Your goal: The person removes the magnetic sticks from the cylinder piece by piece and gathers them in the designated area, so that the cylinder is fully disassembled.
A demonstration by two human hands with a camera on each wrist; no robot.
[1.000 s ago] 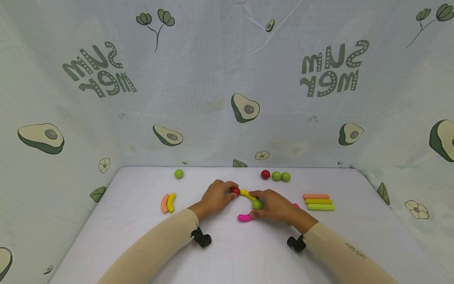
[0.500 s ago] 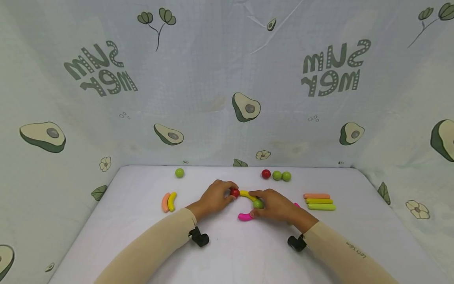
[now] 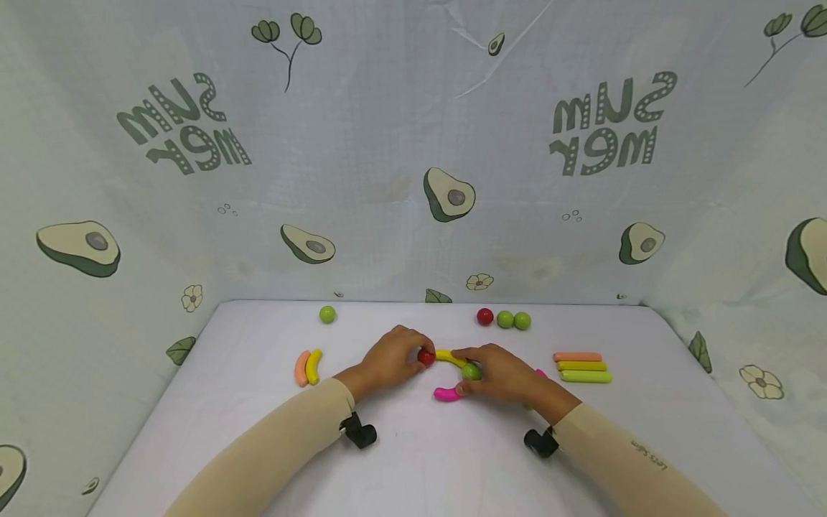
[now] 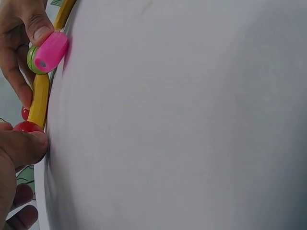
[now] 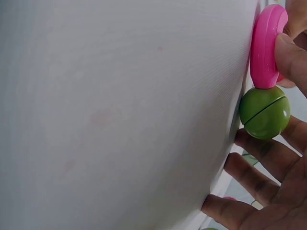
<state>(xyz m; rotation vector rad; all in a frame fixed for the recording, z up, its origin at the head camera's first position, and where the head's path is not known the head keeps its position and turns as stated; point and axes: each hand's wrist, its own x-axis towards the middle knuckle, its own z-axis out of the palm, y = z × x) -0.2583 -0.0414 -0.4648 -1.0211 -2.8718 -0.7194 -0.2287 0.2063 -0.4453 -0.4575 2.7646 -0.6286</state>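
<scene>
My left hand (image 3: 395, 357) pinches a red ball (image 3: 426, 357) between thumb and fingertips. The ball sits right at the left end of a yellow curved rod (image 3: 446, 355). At that rod's other end is a green ball (image 3: 471, 371), partly covered by my right hand (image 3: 500, 375). My right thumb presses on a pink curved rod (image 5: 265, 52), while its index finger lies along the yellow one, holding the joined pieces between them. In the right wrist view, the pink rod's end meets the green ball (image 5: 264, 115), and the other right fingers are spread with tips at the white surface.
Behind stand a lone green ball (image 3: 327, 314), a red ball (image 3: 485, 317) and two green balls (image 3: 513, 320). Orange and yellow curved rods (image 3: 307, 368) lie left. Several straight rods (image 3: 581, 366) lie right. Another pink piece (image 3: 540, 373) shows beyond my right hand.
My left hand has drawn the red ball slightly toward me and to the left, and the yellow rod's left end has shifted with it. My right hand has stayed nearly still.
</scene>
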